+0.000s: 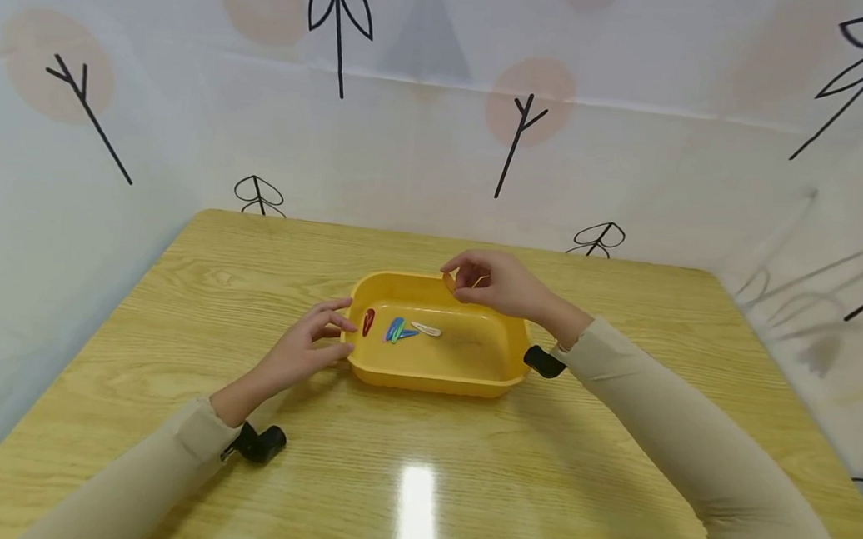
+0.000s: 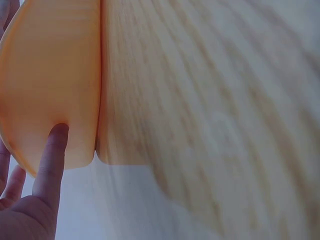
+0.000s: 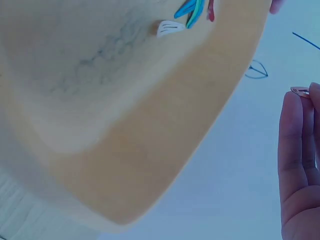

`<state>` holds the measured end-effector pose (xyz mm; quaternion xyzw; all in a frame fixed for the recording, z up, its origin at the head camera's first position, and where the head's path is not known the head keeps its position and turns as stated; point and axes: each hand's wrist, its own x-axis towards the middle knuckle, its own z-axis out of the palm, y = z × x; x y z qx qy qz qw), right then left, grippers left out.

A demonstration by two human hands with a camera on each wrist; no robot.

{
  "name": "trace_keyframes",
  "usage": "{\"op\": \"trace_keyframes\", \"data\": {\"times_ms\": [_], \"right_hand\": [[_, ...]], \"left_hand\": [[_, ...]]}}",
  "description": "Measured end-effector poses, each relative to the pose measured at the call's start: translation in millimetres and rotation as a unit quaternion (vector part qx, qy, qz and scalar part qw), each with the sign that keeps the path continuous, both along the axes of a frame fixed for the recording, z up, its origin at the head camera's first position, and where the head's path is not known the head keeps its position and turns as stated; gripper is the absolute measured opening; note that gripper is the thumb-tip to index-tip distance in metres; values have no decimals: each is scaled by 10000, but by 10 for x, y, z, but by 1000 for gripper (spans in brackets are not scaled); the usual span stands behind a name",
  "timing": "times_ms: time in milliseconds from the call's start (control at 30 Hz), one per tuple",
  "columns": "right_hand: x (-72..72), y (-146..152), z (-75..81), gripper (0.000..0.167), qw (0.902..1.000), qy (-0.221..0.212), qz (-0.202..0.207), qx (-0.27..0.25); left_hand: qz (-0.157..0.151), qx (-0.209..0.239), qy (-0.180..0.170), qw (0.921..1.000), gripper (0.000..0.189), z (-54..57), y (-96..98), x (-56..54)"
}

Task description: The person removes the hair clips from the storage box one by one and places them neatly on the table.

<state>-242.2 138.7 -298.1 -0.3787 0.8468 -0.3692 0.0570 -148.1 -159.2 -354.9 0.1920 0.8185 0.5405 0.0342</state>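
A yellow plastic basin [image 1: 434,382] sits on the table with several snap hair clips on its floor. The red clip [image 1: 368,323] lies at the left, crossed blue and green clips [image 1: 397,331] beside it, then a white clip [image 1: 426,329]. My left hand [image 1: 308,340] grips the basin's left end, thumb pressed on the outer wall and fingers over the rim. Above the far rim, right of centre, my right hand [image 1: 501,287] pinches an orange-toned hair clip [image 3: 300,91] between thumb and fingertips.
The wooden table [image 1: 248,307] extends around the basin on every side. Behind it hangs a pale cloth [image 1: 424,160] printed with plants. Black wrist cameras [image 1: 261,444] are strapped under both sleeves; the right one is close to the basin's right end.
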Motion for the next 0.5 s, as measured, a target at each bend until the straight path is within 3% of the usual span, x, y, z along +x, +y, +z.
{"op": "trace_keyframes", "data": {"times_ms": [267,500], "right_hand": [[54,231,-11,28,9986,-145,-504,-67],[106,450,-56,30,9954,-305,-905,-74]], "left_hand": [[-1,6,79,10000,21,-248,-73,-136],[-12,11,53,10000,22,-285,-83,-156]]}}
